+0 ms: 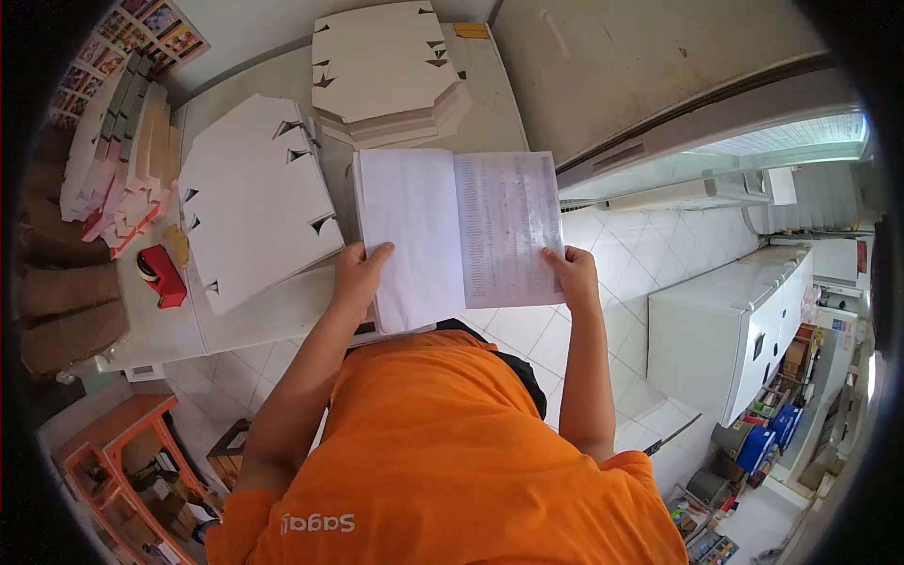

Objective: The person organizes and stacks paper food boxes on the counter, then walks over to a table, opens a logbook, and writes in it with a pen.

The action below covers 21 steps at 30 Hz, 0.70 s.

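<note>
An open folder of papers (414, 235) lies spread in front of my body, over the near edge of the table. Its left side shows a mostly blank white sheet; the right side is a printed page (508, 226) in a clear, shiny sleeve. My left hand (363, 273) grips the folder's left edge, thumb on top of the white sheet. At the right edge, my right hand (572, 273) pinches the sleeved page between thumb and fingers. Left of the folder, flat white cardboard pieces (259, 202) with cut slots lie on the table.
A second stack of white cardboard (377, 61) lies at the table's back. Folded boxes (122, 151) and a red tape dispenser (162, 276) are at the left. A white chest freezer (706, 330) stands at the right, an orange shelf (122, 433) at the lower left.
</note>
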Tool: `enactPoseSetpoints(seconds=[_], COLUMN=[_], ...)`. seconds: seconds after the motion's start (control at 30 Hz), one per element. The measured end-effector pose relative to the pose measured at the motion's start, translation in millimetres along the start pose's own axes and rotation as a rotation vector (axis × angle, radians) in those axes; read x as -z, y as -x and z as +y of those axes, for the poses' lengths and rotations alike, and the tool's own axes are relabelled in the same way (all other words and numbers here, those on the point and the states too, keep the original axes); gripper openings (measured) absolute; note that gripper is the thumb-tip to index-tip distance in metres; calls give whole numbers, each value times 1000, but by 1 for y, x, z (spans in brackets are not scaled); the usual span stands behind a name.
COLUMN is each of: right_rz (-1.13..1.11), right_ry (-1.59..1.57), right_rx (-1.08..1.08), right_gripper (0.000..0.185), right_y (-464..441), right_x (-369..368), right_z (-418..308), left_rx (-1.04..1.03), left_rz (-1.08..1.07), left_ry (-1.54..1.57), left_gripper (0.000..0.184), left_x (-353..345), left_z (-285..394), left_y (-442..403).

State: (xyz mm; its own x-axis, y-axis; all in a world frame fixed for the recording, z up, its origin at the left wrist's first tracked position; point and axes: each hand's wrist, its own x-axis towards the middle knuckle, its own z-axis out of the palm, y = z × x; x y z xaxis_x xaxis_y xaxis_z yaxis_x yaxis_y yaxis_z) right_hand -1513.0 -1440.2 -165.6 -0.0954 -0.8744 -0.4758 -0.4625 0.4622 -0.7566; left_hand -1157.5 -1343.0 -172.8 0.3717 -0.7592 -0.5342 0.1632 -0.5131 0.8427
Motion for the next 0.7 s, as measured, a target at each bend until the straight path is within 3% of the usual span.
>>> enactPoseSetpoints(seconds=[0.1,0.2,0.3,0.4,0.5,0.7], right_rz=[-22,-24,-39,-55,-56,-73], right_ry=[-42,-62,-159,-186,-161,-142], right_rx=[-13,-3,-31,-26,-30,-13], right_gripper=[31,31,31,31,30,28], right_y=[5,4,4,0,0,-3], right_x=[4,7,4,6,7,10], right_z=[2,-2,1,8,7,6], left_rx=[-52,-416,-573,-679,-581,-624], left_rz=[5,140,232,158,51,106], left_ry=[-72,-450,-635,-643,-554,-503], left_gripper=[32,33,34,33,31,29], left_x=[5,9,13,20,28,26], left_z=[-23,-38,-58,-58,-62,-67], left_y=[-12,-15,-19,-18,-22,-23])
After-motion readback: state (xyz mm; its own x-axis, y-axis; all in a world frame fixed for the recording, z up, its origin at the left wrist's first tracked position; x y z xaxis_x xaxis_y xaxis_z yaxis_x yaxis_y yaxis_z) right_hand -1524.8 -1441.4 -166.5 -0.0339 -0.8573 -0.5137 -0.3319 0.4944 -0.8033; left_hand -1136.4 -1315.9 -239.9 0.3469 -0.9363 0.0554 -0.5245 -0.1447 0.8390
